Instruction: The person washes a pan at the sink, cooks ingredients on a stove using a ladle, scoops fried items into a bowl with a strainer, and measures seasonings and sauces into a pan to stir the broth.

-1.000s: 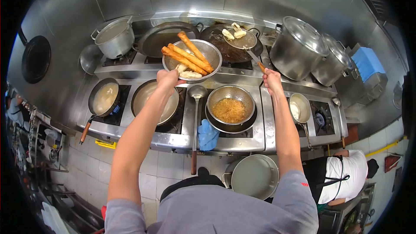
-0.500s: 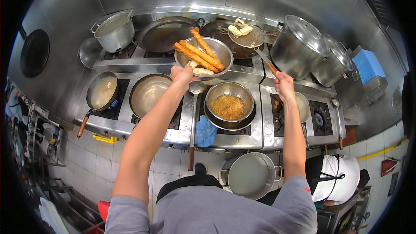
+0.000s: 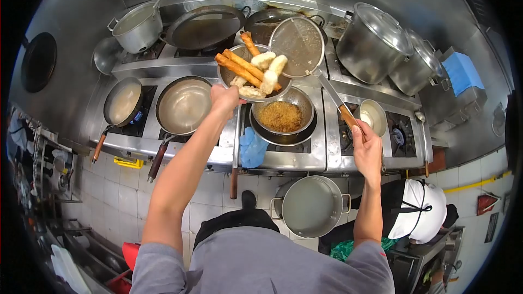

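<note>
My left hand (image 3: 225, 100) is closed on the rim of a metal bowl (image 3: 284, 90) held above the front of the stove. Inside it lie long golden fried rolls (image 3: 241, 66) and pale battered pieces (image 3: 273, 72). With my right hand (image 3: 367, 149) I grip the wooden handle of a round mesh skimmer (image 3: 297, 46). The skimmer is tilted at the bowl's right side, with small crumbs left on its mesh. Pale pieces lie at its lower left edge, over the bowl. Beneath is a strainer (image 3: 309, 110) of golden fried bits (image 3: 279, 116).
Two woks (image 3: 204, 28) and lidded stockpots (image 3: 373, 49) line the back. Handled pans (image 3: 185, 106) stand front left, near a ladle and a blue cloth (image 3: 253, 148). A large pot (image 3: 309, 207) is low before me. A person in white (image 3: 422, 210) bends at right.
The skimmer has come left from over the back wok and tipped beside the bowl. Its pale pieces have slid into the bowl. My right hand has lowered toward me.
</note>
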Motion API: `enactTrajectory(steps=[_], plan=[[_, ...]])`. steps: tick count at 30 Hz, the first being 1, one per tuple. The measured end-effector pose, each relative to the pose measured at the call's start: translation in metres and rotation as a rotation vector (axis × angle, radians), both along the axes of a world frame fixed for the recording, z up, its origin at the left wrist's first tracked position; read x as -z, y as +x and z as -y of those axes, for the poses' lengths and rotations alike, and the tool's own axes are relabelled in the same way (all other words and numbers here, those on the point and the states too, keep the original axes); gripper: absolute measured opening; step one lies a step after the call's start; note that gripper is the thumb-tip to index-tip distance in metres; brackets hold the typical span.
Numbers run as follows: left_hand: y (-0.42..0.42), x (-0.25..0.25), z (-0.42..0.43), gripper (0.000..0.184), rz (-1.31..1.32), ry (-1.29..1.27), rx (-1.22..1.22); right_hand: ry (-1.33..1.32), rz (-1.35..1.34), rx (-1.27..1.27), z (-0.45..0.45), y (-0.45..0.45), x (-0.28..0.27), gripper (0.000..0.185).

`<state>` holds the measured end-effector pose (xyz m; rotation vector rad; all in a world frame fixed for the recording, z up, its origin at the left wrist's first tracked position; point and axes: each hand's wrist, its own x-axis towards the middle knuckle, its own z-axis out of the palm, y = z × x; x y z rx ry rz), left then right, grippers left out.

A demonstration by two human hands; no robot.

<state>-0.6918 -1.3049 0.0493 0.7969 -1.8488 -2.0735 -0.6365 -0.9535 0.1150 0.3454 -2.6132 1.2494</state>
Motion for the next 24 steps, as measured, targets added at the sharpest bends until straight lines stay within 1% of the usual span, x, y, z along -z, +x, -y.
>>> enactTrajectory(steps=[2,3,4,6,7,8,10,11,14,15,16,18,19,20,22,23,24], plan=[[0.006,0.018,0.004,0.031,-0.016,0.067,0.004,-0.045,-0.028,0.04,-0.002,0.006,0.008,0.033],[0.013,0.017,0.003,0.031,-0.043,0.097,0.015,-0.167,0.064,0.049,-0.006,0.009,0.013,0.032],[0.02,0.016,0.001,0.031,-0.039,0.1,0.012,-0.163,0.068,0.047,-0.01,0.011,0.018,0.032],[0.033,0.014,-0.002,0.029,-0.03,0.107,-0.004,-0.465,0.167,0.027,-0.018,0.016,0.023,0.029],[0.038,0.016,-0.001,0.029,-0.029,0.111,-0.007,-0.514,0.263,0.089,-0.014,0.021,0.016,0.025],[0.043,0.018,0.0,0.028,-0.029,0.134,-0.012,-0.511,0.264,0.086,-0.019,0.024,0.018,0.025],[0.055,0.017,0.002,0.027,-0.033,0.158,-0.018,-0.766,0.461,0.014,-0.031,0.027,0.029,0.022],[0.065,0.015,0.004,0.027,-0.034,0.164,-0.035,-0.824,0.468,0.03,-0.031,0.031,0.036,0.019],[0.108,0.003,0.014,0.025,-0.06,0.164,-0.061,-0.839,0.488,0.065,-0.021,0.053,0.047,0.017],[0.124,0.002,0.02,0.024,-0.087,0.153,-0.064,-0.77,0.46,0.052,-0.018,0.06,0.054,0.015],[0.142,0.006,0.031,0.024,-0.098,0.127,-0.055,-0.767,0.465,0.05,-0.012,0.068,0.058,0.015],[0.187,0.005,0.052,0.023,-0.119,0.157,-0.027,-0.516,0.294,0.044,0.001,0.08,0.065,0.015],[0.213,-0.002,0.061,0.02,-0.083,0.132,-0.053,-0.217,0.037,0.002,-0.009,0.07,0.09,0.02],[0.243,-0.007,0.069,0.017,-0.047,0.106,-0.081,-0.217,0.037,-0.005,0.003,0.078,0.086,0.02],[0.304,-0.003,0.091,0.018,-0.046,0.069,-0.122,0.067,-0.092,0.096,0.034,0.094,0.075,0.028],[0.338,0.0,0.101,0.018,-0.046,0.071,-0.148,0.182,-0.162,0.097,0.036,0.089,0.095,0.039],[0.374,0.003,0.112,0.019,-0.037,0.058,-0.182,0.182,-0.161,0.062,0.041,0.09,0.109,0.039]])
